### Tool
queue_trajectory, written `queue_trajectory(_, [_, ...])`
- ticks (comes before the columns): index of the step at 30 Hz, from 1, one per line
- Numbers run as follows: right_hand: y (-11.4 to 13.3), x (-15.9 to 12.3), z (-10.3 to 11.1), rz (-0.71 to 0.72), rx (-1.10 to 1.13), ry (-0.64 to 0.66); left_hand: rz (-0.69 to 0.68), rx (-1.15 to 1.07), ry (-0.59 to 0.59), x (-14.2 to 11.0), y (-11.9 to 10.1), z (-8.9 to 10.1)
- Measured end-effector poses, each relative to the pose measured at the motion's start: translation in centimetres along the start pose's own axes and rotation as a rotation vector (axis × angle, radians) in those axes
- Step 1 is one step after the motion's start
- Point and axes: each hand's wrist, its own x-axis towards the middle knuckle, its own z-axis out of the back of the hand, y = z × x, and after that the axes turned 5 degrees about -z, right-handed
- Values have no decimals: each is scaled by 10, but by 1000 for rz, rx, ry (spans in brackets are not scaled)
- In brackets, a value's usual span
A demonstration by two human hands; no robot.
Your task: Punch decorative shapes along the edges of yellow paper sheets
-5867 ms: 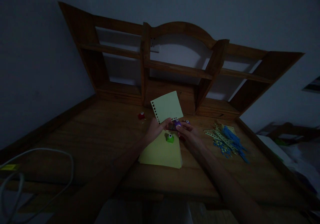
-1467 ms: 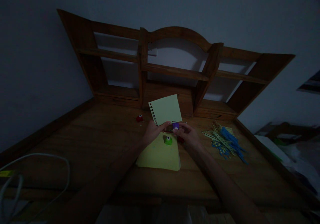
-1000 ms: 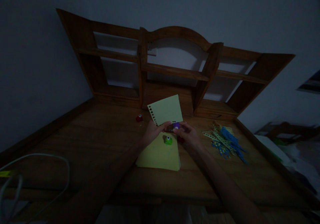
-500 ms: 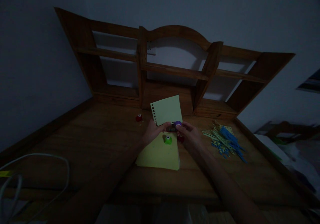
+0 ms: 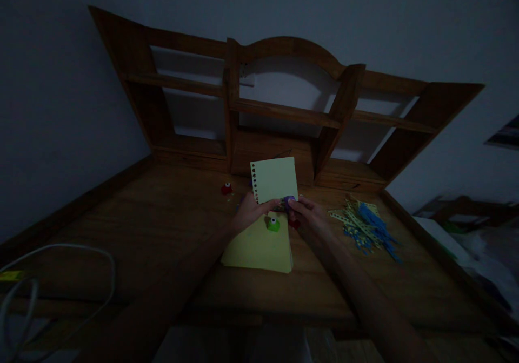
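Observation:
My left hand (image 5: pixel 252 213) pinches the lower left of a pale yellow sheet of paper (image 5: pixel 275 179), held tilted up above the desk. Small shapes are punched along its left edge, and some show at the bottom edge. My right hand (image 5: pixel 310 216) is closed on a purple craft punch (image 5: pixel 289 201) at the sheet's lower right corner, thumb on its top. Below the hands a green craft punch (image 5: pixel 273 223) sits on a stack of yellow paper (image 5: pixel 257 252). A red punch (image 5: pixel 294 224) shows partly under my right hand.
Another red punch (image 5: pixel 226 188) stands on the wooden desk (image 5: pixel 170 217) at left. Punched yellow strips (image 5: pixel 357 220) and blue paper scraps (image 5: pixel 377 225) lie in a pile at right. A wooden shelf unit (image 5: pixel 284 109) rises behind. A white cable (image 5: pixel 81 246) loops at left.
The sheet has turned more upright and shifted slightly right and down. The purple punch has turned in my right hand and stays at the sheet's bottom edge. Both hands keep their hold.

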Motion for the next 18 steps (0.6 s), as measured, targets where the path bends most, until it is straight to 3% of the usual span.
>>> queue_trajectory(18, [-2,-1,-3,12,151,-19,-68,-19,61,1,14,-4])
